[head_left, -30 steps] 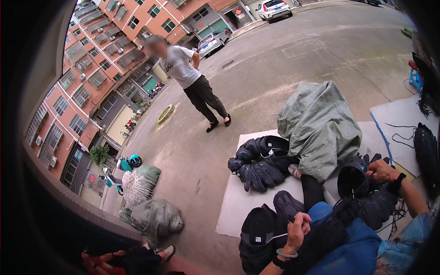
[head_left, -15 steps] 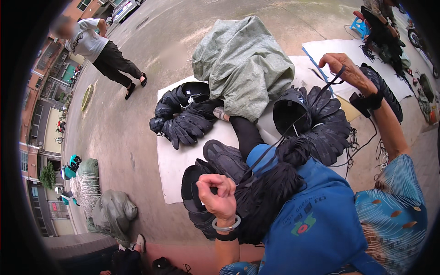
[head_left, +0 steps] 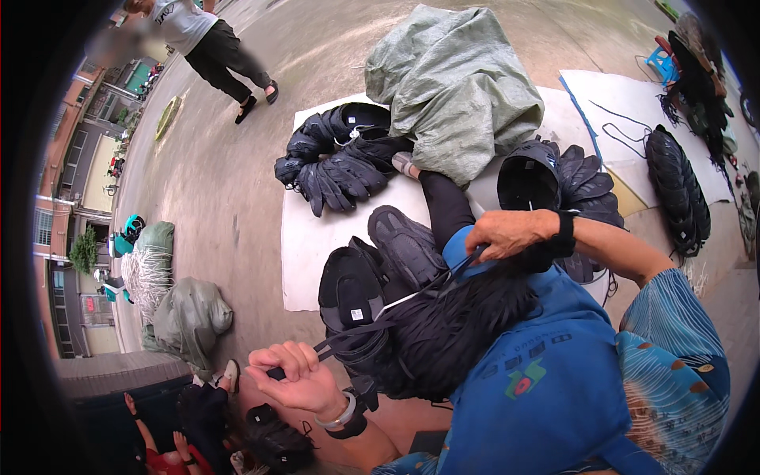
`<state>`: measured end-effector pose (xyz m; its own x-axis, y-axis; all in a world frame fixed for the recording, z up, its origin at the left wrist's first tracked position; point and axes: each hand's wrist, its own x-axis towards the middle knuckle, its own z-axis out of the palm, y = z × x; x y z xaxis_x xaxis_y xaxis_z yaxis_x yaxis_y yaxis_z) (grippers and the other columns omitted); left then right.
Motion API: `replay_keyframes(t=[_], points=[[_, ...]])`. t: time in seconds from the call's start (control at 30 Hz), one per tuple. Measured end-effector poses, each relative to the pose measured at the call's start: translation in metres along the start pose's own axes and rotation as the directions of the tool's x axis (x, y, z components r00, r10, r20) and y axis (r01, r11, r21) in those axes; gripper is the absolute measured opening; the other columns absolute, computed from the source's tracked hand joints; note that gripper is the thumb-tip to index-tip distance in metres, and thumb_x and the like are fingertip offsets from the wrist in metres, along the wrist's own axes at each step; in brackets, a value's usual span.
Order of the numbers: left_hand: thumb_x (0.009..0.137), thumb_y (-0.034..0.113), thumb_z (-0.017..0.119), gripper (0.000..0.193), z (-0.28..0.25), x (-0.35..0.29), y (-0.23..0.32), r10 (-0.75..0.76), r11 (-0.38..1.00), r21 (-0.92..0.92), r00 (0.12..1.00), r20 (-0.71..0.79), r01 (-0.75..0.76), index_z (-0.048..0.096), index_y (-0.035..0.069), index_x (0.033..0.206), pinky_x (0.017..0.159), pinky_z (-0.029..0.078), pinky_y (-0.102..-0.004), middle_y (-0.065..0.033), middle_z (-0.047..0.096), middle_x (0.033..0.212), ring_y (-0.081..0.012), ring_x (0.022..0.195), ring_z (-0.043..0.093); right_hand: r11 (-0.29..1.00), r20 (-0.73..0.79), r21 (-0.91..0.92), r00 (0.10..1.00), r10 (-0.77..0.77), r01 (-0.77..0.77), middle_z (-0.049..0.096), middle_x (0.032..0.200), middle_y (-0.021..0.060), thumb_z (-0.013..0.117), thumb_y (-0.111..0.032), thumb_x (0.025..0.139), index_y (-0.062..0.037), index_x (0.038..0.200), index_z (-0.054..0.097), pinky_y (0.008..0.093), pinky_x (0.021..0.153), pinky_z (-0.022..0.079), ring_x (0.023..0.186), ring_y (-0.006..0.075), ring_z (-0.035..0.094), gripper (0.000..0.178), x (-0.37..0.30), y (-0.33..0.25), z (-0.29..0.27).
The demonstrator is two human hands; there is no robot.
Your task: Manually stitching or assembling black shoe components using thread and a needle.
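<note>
My left hand [head_left: 294,378] is closed at the lower left, holding one end of a black shoelace [head_left: 465,267]. From there the lace slants up to my right hand [head_left: 511,234], whose fingers are pinched on it above my lap. A thick bundle of black laces [head_left: 467,328] lies across my lap, over a blue apron [head_left: 546,348]. Beside the bundle, a dark shoe [head_left: 348,285] shows its opening and a small white label. Another dark grey shoe [head_left: 402,244] lies against it, near my outstretched leg.
Nested dark shoes form a ring [head_left: 332,170] on a white sheet [head_left: 305,269]. More stacks [head_left: 590,190] [head_left: 677,194] lie to the right. A grey-green sack [head_left: 459,87] stands ahead. A person [head_left: 226,55] stands far left; others sit at the lower left and far right.
My right hand has come down and left from the upper right, to above the lace bundle. My left hand has moved down and left. The lace now stretches between them.
</note>
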<state>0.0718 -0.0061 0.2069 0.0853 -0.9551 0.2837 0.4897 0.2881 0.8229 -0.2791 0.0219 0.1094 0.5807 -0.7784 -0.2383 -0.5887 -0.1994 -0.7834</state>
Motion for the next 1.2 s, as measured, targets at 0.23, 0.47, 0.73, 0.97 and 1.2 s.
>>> replay_keyframes(t=[0.23,0.47,0.73,0.97,1.2], points=[[0.101,0.041,0.030,0.042,-0.004,-0.008,-0.047,-0.218,0.975,0.046,0.975,0.040,0.216,0.044,0.008,0.079,0.037,0.018,-0.0213,0.0043,0.025,0.053,-0.0059,0.041,0.019,0.959,-0.117,-0.009,0.953,0.280,-0.283,0.058,0.067,0.0183,0.063,-0.025,0.081,0.0021,0.084,0.064,0.0394,0.060,0.044,0.065,0.0321,0.058,0.027,-0.076,0.048,-0.018],[0.100,0.046,0.028,0.046,0.021,-0.025,-0.087,-0.439,0.897,0.131,0.886,0.146,0.423,0.044,0.008,0.079,0.040,0.020,-0.0225,0.0047,0.023,0.053,-0.0058,0.042,0.019,0.877,-0.557,-0.070,0.748,0.361,-0.475,0.057,0.064,0.0177,0.049,-0.020,0.088,0.0025,0.083,0.060,0.0398,0.059,0.043,0.060,0.0336,0.053,0.026,-0.129,0.064,-0.041],[0.100,0.041,0.032,0.046,0.060,-0.021,-0.102,-0.400,0.912,0.258,0.833,0.383,0.319,0.050,0.002,0.085,0.043,0.025,-0.0227,0.0038,0.030,0.054,-0.0060,0.045,0.027,0.482,-0.489,0.863,0.498,0.716,0.155,0.039,0.050,-0.0022,0.034,-0.049,0.097,-0.0023,0.073,0.056,0.0296,0.044,0.033,0.046,0.0107,0.044,0.057,-0.116,0.071,-0.087],[0.101,0.038,0.029,0.046,0.027,-0.018,-0.089,-0.421,0.902,0.215,0.873,0.247,0.374,0.049,0.002,0.082,0.040,0.023,-0.0231,0.0042,0.026,0.052,-0.0064,0.042,0.023,0.889,-0.780,-0.040,0.571,0.258,-0.456,0.059,0.065,0.0201,0.048,-0.037,0.092,0.0016,0.075,0.057,0.0437,0.060,0.045,0.062,0.0369,0.058,0.043,-0.124,0.050,-0.074],[0.102,0.035,0.029,0.043,0.047,-0.031,-0.098,-0.427,0.904,0.187,0.832,0.354,0.384,0.049,0.001,0.086,0.043,0.025,-0.0240,0.0032,0.029,0.054,-0.0065,0.044,0.025,0.850,-0.922,-0.014,0.336,0.193,-0.527,0.057,0.058,0.0160,0.056,-0.034,0.087,0.0008,0.076,0.060,0.0399,0.051,0.043,0.053,0.0296,0.057,0.037,-0.144,0.051,-0.106]])
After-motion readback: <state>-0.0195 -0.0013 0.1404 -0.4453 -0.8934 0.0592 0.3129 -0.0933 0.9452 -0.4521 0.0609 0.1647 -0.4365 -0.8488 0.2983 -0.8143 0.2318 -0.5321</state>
